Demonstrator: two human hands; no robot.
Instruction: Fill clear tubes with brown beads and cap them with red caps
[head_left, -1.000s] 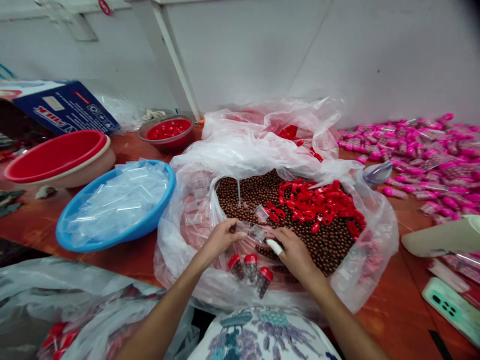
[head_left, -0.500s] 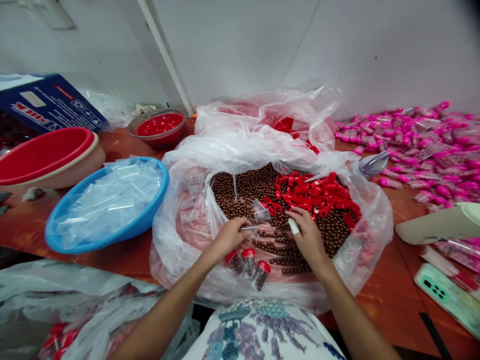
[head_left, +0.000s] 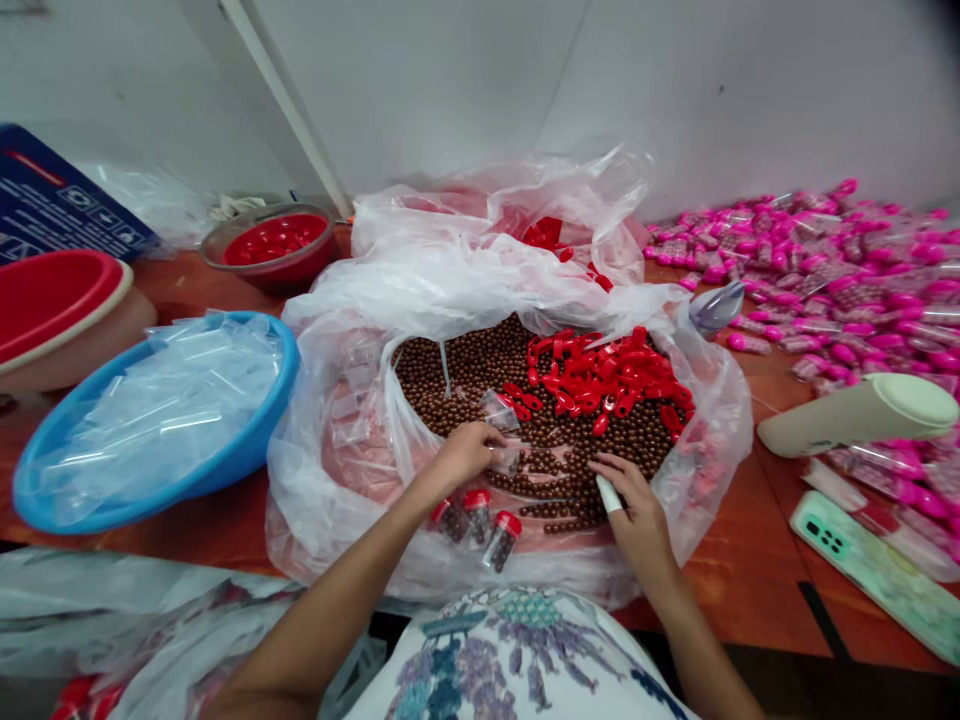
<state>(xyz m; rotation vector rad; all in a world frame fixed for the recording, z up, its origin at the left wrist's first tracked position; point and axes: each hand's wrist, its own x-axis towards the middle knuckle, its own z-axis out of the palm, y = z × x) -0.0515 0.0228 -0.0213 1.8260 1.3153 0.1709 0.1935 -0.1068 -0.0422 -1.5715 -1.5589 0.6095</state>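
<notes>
Person's L hand is pinched narrow on a small clear case, held low over the front L part of the brown balls. R hand, w/ a white wrap on one digit, is loosely bent, fingertips at the balls near the front R; can't tell if it grips any. Balls lie in a big clear bag, mouth spread wide on the red-brown table. On top of them, toward back R, a heap of red plastic bits; another clear piece lies on the balls just beyond L fingertips, next to a few loose red bits. Three small jars w/ red lids & brown balls inside sit at the bag's front, btwn the forearms.

L of bag: blue basin full of clear plastic pcs; behind it a red bowl & a bowl of red bits. R side: pile of pink-capped tubes, cream cup tipped on its side, pale green phone near table edge.
</notes>
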